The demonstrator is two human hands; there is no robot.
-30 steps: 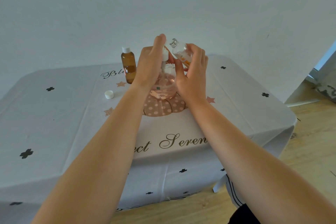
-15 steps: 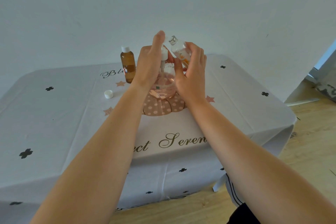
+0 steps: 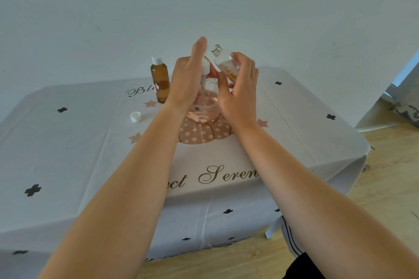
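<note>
A round clear pump bottle [image 3: 205, 106] of pink liquid stands mid-table. My left hand [image 3: 186, 79] grips its white pump head [image 3: 205, 66], fingers curled round the far side and thumb pointing up. My right hand [image 3: 240, 90] holds a small clear bottle [image 3: 226, 63] with an orange label. This bottle is tilted, and its open threaded neck points up and left, close beside the pump head. Where the pump's spout points is hidden behind my hands.
An amber bottle [image 3: 160, 79] with a white cap stands left of my hands, and a loose white cap [image 3: 136, 117] lies in front of it. The printed white tablecloth [image 3: 68, 142] drapes over the near and right edges. Wooden floor [image 3: 390, 176] lies to the right.
Both hands and the small bottle have risen a little above the pump bottle. Nothing else on the table has moved.
</note>
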